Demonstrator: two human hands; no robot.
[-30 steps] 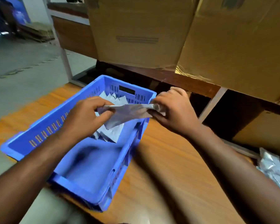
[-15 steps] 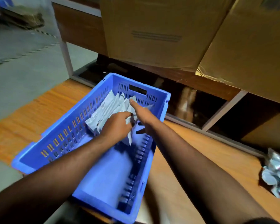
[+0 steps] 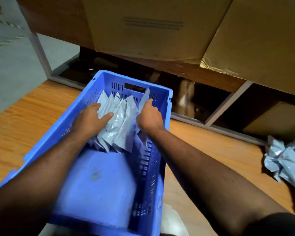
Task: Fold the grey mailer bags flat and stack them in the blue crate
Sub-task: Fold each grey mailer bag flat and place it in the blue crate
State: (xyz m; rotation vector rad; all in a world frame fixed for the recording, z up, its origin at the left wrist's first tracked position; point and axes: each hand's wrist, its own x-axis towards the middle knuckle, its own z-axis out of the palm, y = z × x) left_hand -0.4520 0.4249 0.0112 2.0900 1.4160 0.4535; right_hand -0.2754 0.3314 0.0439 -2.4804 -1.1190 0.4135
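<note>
The blue crate (image 3: 167, 103) sits on the wooden table in front of me. A row of several folded grey mailer bags (image 3: 122, 123) leans against its far end. My left hand (image 3: 90, 119) lies on the left side of the row, fingers fairly straight and pressing the bags. My right hand (image 3: 149, 117) is curled at the right side of the row and pinches the newest folded bag (image 3: 145, 99), which stands upright by the crate's right wall. The near half of the crate floor is bare.
A heap of crumpled grey mailer bags (image 3: 283, 159) lies on the wooden table (image 3: 211, 150) at the right edge. Large cardboard boxes (image 3: 152, 26) sit on a shelf beyond the crate. A grey floor shows at the upper left.
A second ago both hands held a bag above the crate's rim. They have since dropped into the crate and set that bag at the right end of the row.
</note>
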